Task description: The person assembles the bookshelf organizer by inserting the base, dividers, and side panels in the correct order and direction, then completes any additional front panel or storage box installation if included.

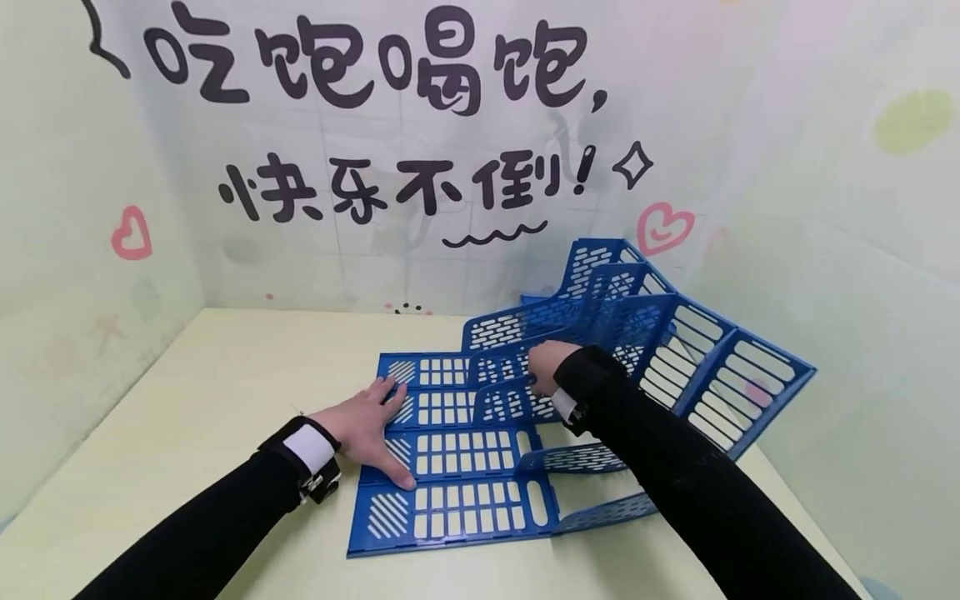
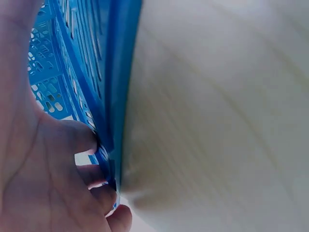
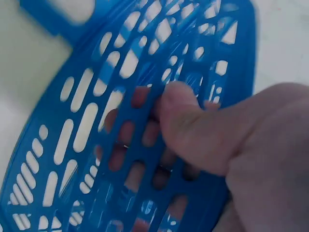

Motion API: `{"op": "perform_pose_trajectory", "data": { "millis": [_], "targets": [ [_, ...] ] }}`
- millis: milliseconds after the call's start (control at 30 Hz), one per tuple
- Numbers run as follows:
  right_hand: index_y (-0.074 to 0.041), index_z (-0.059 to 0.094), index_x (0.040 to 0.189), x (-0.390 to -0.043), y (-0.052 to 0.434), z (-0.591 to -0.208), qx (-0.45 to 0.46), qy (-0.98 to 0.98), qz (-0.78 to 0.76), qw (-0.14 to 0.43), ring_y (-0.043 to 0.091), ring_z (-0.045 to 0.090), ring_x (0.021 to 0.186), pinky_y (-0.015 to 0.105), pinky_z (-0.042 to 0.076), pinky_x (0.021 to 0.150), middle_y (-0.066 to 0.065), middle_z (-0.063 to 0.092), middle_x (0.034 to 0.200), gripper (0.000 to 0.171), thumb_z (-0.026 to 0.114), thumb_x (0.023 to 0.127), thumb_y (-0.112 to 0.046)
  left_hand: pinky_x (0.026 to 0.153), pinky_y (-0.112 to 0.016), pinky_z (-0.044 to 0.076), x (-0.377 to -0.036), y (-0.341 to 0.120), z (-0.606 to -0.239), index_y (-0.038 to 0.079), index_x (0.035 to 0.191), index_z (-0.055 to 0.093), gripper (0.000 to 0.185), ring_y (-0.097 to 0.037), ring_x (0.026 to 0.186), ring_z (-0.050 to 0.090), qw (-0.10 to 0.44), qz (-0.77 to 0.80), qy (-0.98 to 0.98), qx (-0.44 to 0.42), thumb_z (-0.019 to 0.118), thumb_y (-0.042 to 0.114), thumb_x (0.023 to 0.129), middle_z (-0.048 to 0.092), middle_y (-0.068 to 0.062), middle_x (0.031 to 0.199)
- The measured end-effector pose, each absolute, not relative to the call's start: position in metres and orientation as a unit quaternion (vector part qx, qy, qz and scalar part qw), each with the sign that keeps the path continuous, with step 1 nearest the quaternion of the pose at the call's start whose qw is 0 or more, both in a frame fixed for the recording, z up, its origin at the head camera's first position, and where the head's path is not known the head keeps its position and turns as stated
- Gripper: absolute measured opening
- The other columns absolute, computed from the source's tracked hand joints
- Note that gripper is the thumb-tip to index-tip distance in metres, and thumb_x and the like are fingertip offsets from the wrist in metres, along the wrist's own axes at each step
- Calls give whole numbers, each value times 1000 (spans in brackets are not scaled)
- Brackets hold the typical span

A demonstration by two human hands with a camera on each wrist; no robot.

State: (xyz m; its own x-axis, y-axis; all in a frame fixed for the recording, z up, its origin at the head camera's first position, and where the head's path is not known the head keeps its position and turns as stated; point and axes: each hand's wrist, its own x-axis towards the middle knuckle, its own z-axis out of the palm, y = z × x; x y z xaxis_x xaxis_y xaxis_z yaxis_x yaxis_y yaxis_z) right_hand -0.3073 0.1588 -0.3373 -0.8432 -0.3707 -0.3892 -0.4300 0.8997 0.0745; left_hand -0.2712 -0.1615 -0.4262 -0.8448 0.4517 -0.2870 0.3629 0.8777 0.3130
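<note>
File rack (image 1: 480, 433): blue plastic, smooth with a slight sheen, pierced all over by slots and square holes.
Divider panel (image 3: 120, 121): the same blue plastic, thin and perforated, pinched by the right hand (image 3: 217, 145) above the rack base.
Rack edge (image 2: 116, 96): hard, glossy blue plastic, pressed by the left hand (image 2: 43, 159).
Table (image 1: 187, 417): pale yellow-green top under the rack, matt and smooth.
Wall covering (image 1: 375, 167): behind the rack, printed sheet with a faintly shiny, plastic-like look.
Sleeves (image 1: 690, 492): black cloth, matt.
</note>
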Motion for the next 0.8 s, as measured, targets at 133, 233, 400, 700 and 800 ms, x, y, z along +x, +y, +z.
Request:
{"op": "perform_pose_trajectory", "data": {
  "millis": [133, 233, 400, 700, 800],
  "targets": [
    [-9, 79, 126, -285, 152, -319, -210, 966, 75, 128, 27, 75, 118, 48, 56, 112, 9, 80, 125, 26, 75, 106, -25, 131, -75, 25, -269, -163, -426, 1, 175, 20, 153, -56, 168, 9, 181, 134, 950, 216, 94, 77, 65, 9, -30, 182],
    [-11, 77, 133, -256, 148, -305, -229, 970, 17, 81, 28, 73, 121, 49, 57, 112, 9, 78, 129, 32, 74, 107, -29, 131, -75, 24, -269, -163, -428, 1, 175, 20, 154, -55, 169, 8, 180, 137, 950, 217, 94, 77, 64, 7, -30, 183],
    [-8, 74, 137, -212, 154, -304, -261, 955, -38, 140, 28, 73, 124, 43, 61, 107, 12, 76, 136, 36, 74, 107, -28, 135, -72, 13, -271, -164, -425, -3, 173, 20, 153, -56, 169, 3, 173, 140, 947, 230, 94, 76, 66, 4, -34, 181],
    [-7, 77, 106, -218, 195, -356, -237, 950, -3, 206, 17, 55, 77, 34, 50, 78, 3, 69, 89, 12, 67, 110, -13, 134, -76, 10, -267, -163, -422, 20, 172, 40, 125, -61, 167, 1, 190, 140, 937, 259, 95, 71, 71, 4, -39, 179],
    [-7, 78, 105, -223, 191, -351, -248, 949, -8, 197, 16, 58, 77, 34, 53, 79, 2, 70, 89, 12, 68, 109, -12, 136, -73, 8, -266, -160, -423, 24, 170, 45, 119, -60, 167, 5, 178, 126, 942, 256, 92, 74, 72, 8, -39, 179]
  ]
}}
